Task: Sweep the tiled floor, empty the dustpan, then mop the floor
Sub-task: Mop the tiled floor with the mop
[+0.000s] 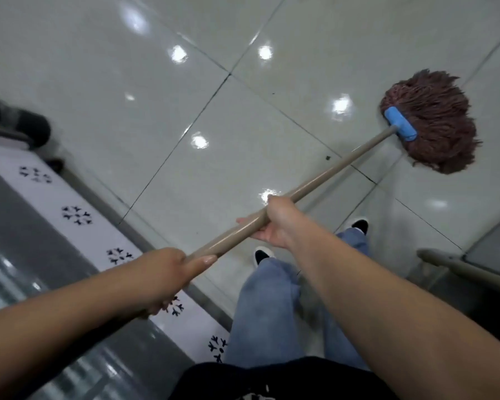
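- The left hand (159,277) is curled round the near end of the mop handle (309,187), forefinger lying straight along the shaft; the very butt of the handle is hidden inside the fist.
- The right hand (274,223) grips the same handle farther up, palm turned upward, fingers wrapped from below (their tips barely show past the shaft).
- Below the handle, blue jeans (272,307) and two black shoes with white edges (262,254) are partly covered by the right forearm.
- The handle is a smooth, round, beige pole running diagonally up and right.
- At the handle's far end, a blue plastic clamp (401,123) holds the mop head (439,125), a shaggy fan of reddish-brown strings lying on the floor (243,125).
- The floor is glossy pale tile with dark grout lines and bright light spots.
- Left of the handle, a white patterned strip (78,215) is cut off; a dark blurred object (18,122) beyond it is unclear.
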`<state>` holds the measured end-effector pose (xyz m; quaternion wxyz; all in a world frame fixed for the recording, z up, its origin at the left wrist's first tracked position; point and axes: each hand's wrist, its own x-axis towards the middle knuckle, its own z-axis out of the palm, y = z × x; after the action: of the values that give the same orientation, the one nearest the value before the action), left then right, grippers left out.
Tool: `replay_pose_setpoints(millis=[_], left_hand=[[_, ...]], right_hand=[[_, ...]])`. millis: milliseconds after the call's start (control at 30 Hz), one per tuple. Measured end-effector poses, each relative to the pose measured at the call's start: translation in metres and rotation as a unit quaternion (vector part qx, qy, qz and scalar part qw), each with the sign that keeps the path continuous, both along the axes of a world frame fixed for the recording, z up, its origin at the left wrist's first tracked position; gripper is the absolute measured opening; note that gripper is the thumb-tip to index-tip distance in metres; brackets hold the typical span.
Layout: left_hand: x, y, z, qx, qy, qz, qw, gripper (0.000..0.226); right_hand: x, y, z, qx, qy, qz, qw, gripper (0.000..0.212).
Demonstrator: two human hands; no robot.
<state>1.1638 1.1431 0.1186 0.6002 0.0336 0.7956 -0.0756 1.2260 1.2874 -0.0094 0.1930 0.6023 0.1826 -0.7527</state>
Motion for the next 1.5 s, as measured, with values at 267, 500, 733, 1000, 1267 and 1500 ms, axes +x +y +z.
replay_pose_setpoints(millis=[267,500,733,1000,1267,1500], left_hand=[[0.012,-0.016,-0.002,-0.007,-0.004,0.044,0.999,0.061],[0.021,0.115,-0.046,0.060,-0.027,0.097,0.993,0.054],[0.045,0.321,-0.108,0.145,-0.091,0.162,0.972,0.049],[0.039,0.448,-0.140,0.203,-0.091,0.275,0.935,0.045],[0.022,0.286,-0.116,0.143,-0.061,0.180,0.971,0.049],[0.031,0.054,-0.014,0.022,-0.069,0.155,0.985,0.052]], right_hand=[[-0.020,-0.014,-0.004,-0.011,-0.002,0.074,0.997,0.025],[-0.022,0.115,-0.039,0.109,-0.046,0.023,0.993,0.029],[-0.021,0.321,-0.080,0.183,-0.104,0.003,0.977,0.030],[-0.031,0.451,-0.111,0.292,-0.102,0.006,0.951,0.038],[-0.016,0.305,-0.084,0.208,-0.047,0.068,0.975,0.025],[0.007,0.087,-0.017,-0.057,0.007,0.224,0.973,0.027]])
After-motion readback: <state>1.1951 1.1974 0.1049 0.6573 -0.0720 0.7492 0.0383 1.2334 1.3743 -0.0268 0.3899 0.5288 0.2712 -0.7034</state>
